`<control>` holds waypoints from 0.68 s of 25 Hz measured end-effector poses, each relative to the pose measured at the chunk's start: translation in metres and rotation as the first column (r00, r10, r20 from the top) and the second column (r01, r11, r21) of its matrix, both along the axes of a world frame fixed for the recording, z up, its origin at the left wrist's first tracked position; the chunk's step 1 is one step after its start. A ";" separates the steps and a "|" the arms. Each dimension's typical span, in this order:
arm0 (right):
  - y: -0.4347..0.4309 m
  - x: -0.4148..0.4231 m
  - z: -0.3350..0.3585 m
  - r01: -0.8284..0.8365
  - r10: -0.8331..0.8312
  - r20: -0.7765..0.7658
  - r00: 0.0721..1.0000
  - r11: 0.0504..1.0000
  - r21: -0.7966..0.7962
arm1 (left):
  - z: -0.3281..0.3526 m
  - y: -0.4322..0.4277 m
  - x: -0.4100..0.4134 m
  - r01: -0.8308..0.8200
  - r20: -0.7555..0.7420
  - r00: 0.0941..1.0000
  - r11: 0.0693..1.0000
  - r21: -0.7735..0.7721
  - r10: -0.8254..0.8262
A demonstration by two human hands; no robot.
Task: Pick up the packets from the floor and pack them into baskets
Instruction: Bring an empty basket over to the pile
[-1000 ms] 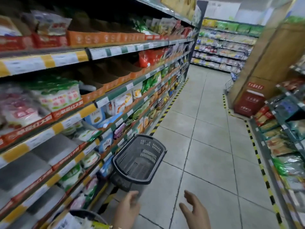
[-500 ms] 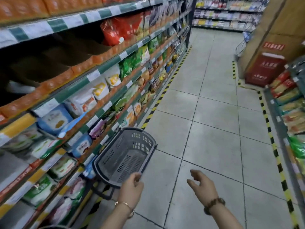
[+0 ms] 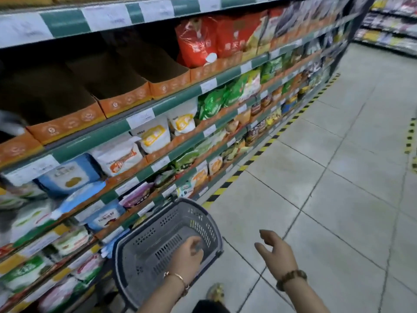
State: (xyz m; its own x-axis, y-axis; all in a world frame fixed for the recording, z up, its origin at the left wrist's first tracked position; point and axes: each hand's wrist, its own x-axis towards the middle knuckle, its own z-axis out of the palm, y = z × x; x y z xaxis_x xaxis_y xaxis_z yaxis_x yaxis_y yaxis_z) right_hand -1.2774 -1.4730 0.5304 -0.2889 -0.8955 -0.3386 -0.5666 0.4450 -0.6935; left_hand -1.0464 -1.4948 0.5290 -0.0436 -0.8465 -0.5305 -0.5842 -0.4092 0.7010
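In the lower centre my left grip [image 3: 188,256] curls around the rim of the grey basket [image 3: 144,242]. My right grip [image 3: 275,251], beside it, has loose fingers and holds nothing.

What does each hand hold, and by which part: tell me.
Left hand grips the grey basket, fingers curled at its near side; rim or handle cannot be told. Right hand is open, holding nothing.

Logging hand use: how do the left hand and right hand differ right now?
The left hand grips the rim of the grey perforated plastic basket; the right hand holds nothing, fingers loosely spread over the tiled floor. The left hand's wrist wears a thin gold bangle, the right hand's a brown beaded bracelet. Both reach forward.
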 end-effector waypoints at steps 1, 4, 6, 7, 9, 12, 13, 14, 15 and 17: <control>-0.031 -0.005 0.002 -0.057 0.057 -0.023 0.998 0.998 0.004 | -0.001 -0.021 -0.007 -0.022 -0.003 1.000 1.000 0.008 0.022; -0.123 -0.007 0.005 -0.209 0.209 -0.051 0.977 0.978 0.006 | -0.003 -0.075 -0.014 -0.152 0.013 0.988 0.988 0.021 0.151; -0.176 0.005 0.002 -0.333 0.334 -0.060 0.941 0.943 0.023 | -0.005 -0.097 -0.008 -0.239 0.059 0.969 0.971 0.010 0.238; -0.204 0.014 -0.001 -0.399 0.400 -0.059 0.914 0.916 0.042 | -0.010 -0.106 -0.004 -0.276 0.100 0.957 0.961 0.011 0.274; -0.256 0.038 -0.009 -0.546 0.550 -0.046 0.834 0.834 0.080 | -0.025 -0.120 0.005 -0.375 0.137 0.920 0.927 0.034 0.367; -0.321 0.082 -0.023 -0.747 0.755 -0.050 0.654 0.654 0.119 | -0.037 -0.135 0.008 -0.546 0.191 0.824 0.838 0.016 0.533; -0.338 0.097 -0.026 -0.803 0.814 -0.052 0.579 0.580 0.137 | -0.039 -0.140 0.007 -0.644 0.213 0.751 0.764 0.028 0.625; -0.356 0.113 -0.031 -0.862 0.877 -0.052 0.478 0.480 0.166 | -0.042 -0.143 0.005 -0.732 0.188 0.676 0.680 0.054 0.713; -0.368 0.127 -0.035 -0.901 0.922 -0.041 0.385 0.385 0.199 | -0.042 -0.145 0.001 -0.822 0.118 0.569 0.560 0.100 0.814; -0.388 0.154 -0.043 -0.944 0.973 -0.014 0.229 0.226 0.241 | -0.049 -0.147 -0.004 -0.909 0.132 0.413 0.398 0.123 0.901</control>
